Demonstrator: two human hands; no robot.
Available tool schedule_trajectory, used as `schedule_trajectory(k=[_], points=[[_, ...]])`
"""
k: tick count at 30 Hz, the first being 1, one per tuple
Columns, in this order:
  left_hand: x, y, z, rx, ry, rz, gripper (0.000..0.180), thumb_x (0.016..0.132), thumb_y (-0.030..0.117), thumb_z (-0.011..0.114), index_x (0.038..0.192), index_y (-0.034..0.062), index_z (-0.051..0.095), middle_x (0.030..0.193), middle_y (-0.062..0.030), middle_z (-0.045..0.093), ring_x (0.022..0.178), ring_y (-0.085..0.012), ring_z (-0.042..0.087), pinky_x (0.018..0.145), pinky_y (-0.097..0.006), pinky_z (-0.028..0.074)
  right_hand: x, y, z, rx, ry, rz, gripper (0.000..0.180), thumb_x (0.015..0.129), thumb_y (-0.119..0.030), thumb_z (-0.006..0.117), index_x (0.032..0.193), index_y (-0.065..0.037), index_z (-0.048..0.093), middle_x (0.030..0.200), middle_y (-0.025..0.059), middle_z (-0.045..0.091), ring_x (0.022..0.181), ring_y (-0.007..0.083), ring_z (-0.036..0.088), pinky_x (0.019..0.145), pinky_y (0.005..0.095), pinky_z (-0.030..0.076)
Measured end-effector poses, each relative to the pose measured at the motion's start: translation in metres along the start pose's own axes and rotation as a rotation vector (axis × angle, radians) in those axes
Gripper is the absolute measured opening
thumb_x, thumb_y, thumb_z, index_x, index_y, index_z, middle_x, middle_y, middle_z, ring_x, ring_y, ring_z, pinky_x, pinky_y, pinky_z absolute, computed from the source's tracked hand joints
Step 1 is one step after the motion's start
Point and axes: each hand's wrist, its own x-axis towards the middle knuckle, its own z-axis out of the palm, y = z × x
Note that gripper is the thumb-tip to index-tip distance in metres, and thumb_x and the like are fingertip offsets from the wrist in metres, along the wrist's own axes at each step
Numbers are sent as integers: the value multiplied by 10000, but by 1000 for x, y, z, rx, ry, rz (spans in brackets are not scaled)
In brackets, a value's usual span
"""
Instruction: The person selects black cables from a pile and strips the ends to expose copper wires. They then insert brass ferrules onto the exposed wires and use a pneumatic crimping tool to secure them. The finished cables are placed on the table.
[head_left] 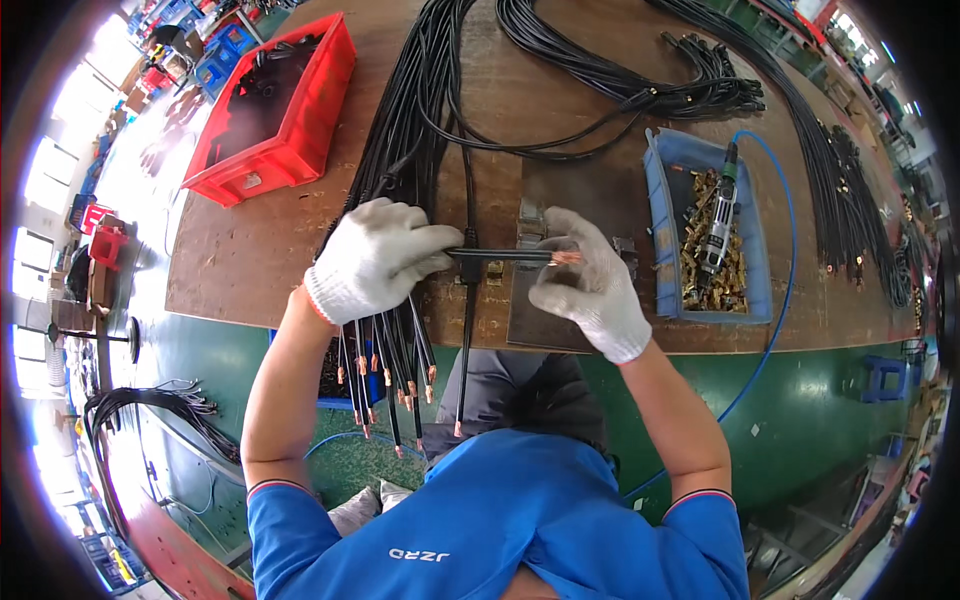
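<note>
My left hand [372, 258], in a white knit glove, is closed around a black cable [512, 254] that points to the right across the table. The cable ends in bare copper strands [567, 258]. Around that end my right hand [597, 290], gloved too, holds its thumb and fingers apart in a curve, and no grip on the copper shows. Beneath the held cable, a dark sleeve-like piece [468, 262] sits on another cable running toward me. A bundle of black cables [400, 130] passes under my left hand, its copper-tipped ends [405, 385] hanging over the table's near edge.
A red bin [318, 125] with black parts stands at the far left. To the right, a blue bin [665, 235] holds brass terminals [700, 290] and a pneumatic tool [720, 220] with a blue hose [793, 235]. More cables [600, 75] lie at the back and far right.
</note>
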Motion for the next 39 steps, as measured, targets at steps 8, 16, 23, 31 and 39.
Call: schedule_trajectory(k=[8,16,23,31,39], points=[[-21,-9,-2,74,-59,-122,269,850,207,805,1097,102,784,779,-96,612,795,-333,624,753,-460,473,5,-13,-7,-1146,48,-543,806,746,-280,963,1451,-91,622,1373,141,676,1063,322,730,905,413,612],[-23,-9,-3,93,-82,-109,239,857,217,805,1067,107,781,775,-88,617,783,-332,629,741,-456,482,33,-4,7,-1237,-140,-506,325,993,-416,707,1027,-99,771,836,120,760,776,330,761,676,456,592],[1,22,31,-5,-141,-129,297,883,168,772,1172,110,739,840,-115,661,804,-349,689,721,-456,532,34,-2,10,-1095,-197,-271,290,965,-302,793,1062,-29,781,844,161,755,750,233,741,688,382,571],[3,17,33,-30,-137,-203,193,936,165,738,1123,119,747,851,-133,677,791,-376,703,691,-467,550,18,-30,-35,-593,23,243,194,1044,-176,704,1003,1,771,793,20,714,752,89,656,671,269,521],[7,21,37,-34,-115,-192,166,935,185,746,1082,109,753,819,-131,672,780,-371,701,692,-470,551,25,-4,6,-1519,-44,-795,555,785,-425,873,1198,-117,668,973,28,675,881,209,706,766,389,565]])
